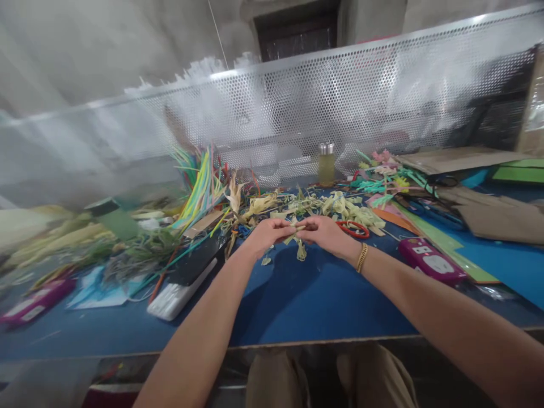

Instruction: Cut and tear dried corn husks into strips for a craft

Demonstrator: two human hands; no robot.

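A blue worktop (297, 306) runs beneath a perforated metal screen (340, 102), its near edge crossing the bottom of the view as a thin line of bare board; at its middle the left hand (268, 233) and right hand (326, 232) meet, fingertips touching, both pinched on a pale strip (300, 249) whose loose ends hang just above the surface; a gold bracelet (361, 258) sits on the right wrist; open blue lies between the hands and the near edge; clutter closes in elsewhere: a heap of cuttings (344, 208) and a red ring (353, 229) just behind the hands, a white box (174, 297) to the left, a pink case (430, 262) to the right, a bottle (326, 163) against the screen.
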